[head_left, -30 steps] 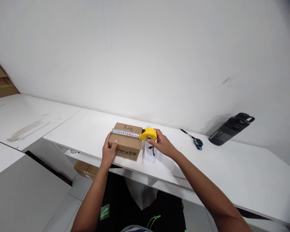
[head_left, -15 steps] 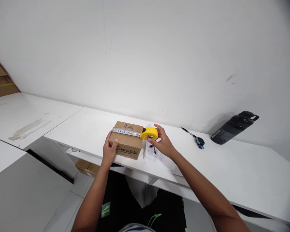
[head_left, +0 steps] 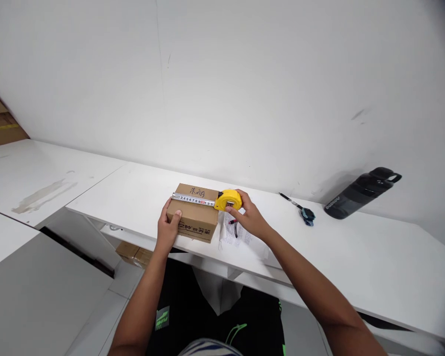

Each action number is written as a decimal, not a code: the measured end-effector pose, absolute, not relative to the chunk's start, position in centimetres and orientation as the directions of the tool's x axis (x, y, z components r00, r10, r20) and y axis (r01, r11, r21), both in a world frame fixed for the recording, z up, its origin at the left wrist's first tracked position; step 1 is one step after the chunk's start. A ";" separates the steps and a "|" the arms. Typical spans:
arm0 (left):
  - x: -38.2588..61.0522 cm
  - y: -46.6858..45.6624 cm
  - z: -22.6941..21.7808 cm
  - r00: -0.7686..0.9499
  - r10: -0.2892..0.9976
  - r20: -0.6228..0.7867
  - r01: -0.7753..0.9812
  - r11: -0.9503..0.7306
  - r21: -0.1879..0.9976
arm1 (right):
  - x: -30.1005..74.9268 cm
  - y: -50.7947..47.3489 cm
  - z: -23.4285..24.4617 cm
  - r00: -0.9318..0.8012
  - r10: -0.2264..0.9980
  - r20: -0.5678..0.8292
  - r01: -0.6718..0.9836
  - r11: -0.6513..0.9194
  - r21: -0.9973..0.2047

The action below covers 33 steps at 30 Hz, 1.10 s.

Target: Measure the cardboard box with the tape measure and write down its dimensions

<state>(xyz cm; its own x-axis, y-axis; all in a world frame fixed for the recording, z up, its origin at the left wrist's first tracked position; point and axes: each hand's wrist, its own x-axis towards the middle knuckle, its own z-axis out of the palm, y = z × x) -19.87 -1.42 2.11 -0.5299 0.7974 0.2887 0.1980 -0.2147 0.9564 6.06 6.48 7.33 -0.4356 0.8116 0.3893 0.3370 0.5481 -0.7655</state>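
A small brown cardboard box (head_left: 196, 215) sits on the white desk, with handwriting on its top and print on its front side. My left hand (head_left: 167, 226) grips the box's left end, thumb on the near top edge. In my right hand (head_left: 250, 215) is a yellow tape measure (head_left: 228, 200), its case held against the box's right end. The metal blade (head_left: 193, 199) lies across the top, numbers facing up, its hooked tip at the left edge. Under my right hand lie a printed paper (head_left: 232, 236) and a pen (head_left: 235, 228), partly hidden.
On the white desk (head_left: 356, 262) to the right lie a wristwatch (head_left: 307, 216) and a dark bottle (head_left: 361, 193) by the wall. A large carton (head_left: 2, 118) stands far left. Small boxes (head_left: 131, 253) sit below the desk.
The view has shifted slightly. Both hands keep their hold, and the tape measure stays stretched over the box with almost no movement.
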 end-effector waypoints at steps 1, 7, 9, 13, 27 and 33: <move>-19.9 -1.5 2.3 -0.525 0.800 0.291 0.211 -0.209 0.955 | 6.1 6.5 7.5 -0.450 0.806 0.384 0.341 0.552 -0.761; -21.3 -1.6 4.8 -0.417 0.781 0.466 0.523 -0.213 0.825 | 6.5 6.6 7.9 -0.487 0.796 0.361 0.409 0.572 -0.711; -21.9 -1.3 6.0 -0.426 0.804 0.414 0.556 -0.129 0.821 | 6.5 6.7 8.0 -0.490 0.792 0.364 0.420 0.580 -0.698; -23.3 0.4 8.5 -0.468 0.847 0.252 0.580 0.079 0.811 | 6.5 6.3 8.4 -0.521 0.768 0.372 0.436 0.614 -0.658; -27.1 4.2 15.1 -0.106 0.973 -0.205 0.747 0.214 0.629 | 6.6 6.1 8.2 -0.518 0.766 0.381 0.510 0.634 -0.581; -27.5 6.9 17.0 -0.024 0.867 -0.498 0.823 0.300 0.483 | 6.4 5.7 8.8 -0.541 0.739 0.402 0.522 0.670 -0.528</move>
<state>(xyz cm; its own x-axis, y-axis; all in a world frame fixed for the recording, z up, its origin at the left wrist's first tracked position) -27.47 6.93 16.95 -0.0236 0.8668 -0.4981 0.8227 0.3000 0.4829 6.41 5.68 8.76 -0.5410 0.7386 0.4023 0.5220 0.6699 -0.5280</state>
